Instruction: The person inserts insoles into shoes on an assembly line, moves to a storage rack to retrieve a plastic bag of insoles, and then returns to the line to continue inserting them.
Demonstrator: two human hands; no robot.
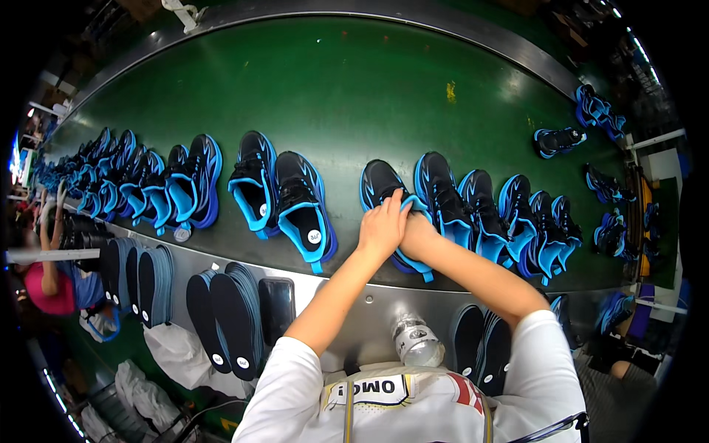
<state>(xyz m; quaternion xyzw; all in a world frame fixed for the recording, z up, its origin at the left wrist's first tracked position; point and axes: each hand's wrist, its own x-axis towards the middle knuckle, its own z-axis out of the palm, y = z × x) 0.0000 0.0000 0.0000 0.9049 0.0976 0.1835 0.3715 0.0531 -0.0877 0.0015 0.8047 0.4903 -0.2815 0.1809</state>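
A black and blue sneaker (380,177) stands on the green conveyor belt (354,81) in front of me, toe pointing away. My left hand (384,224) grips its collar near the tongue, fingers bent over the edge. Pushed into the shoe's opening is my right hand (419,235); its fingers are hidden inside, so what they hold does not show. Immediately right of this shoe stands a matching sneaker (437,188), with several more beyond it. A pair to the left, with one sneaker (299,196) nearest, shows pale round labels on the insoles.
More sneakers (196,181) line the belt at left; others (557,140) lie at far right. Stacked black insoles (236,317), a dark phone (278,306) and a plastic bottle (417,341) rest on the metal ledge (362,317). At far left is another person in pink (48,288).
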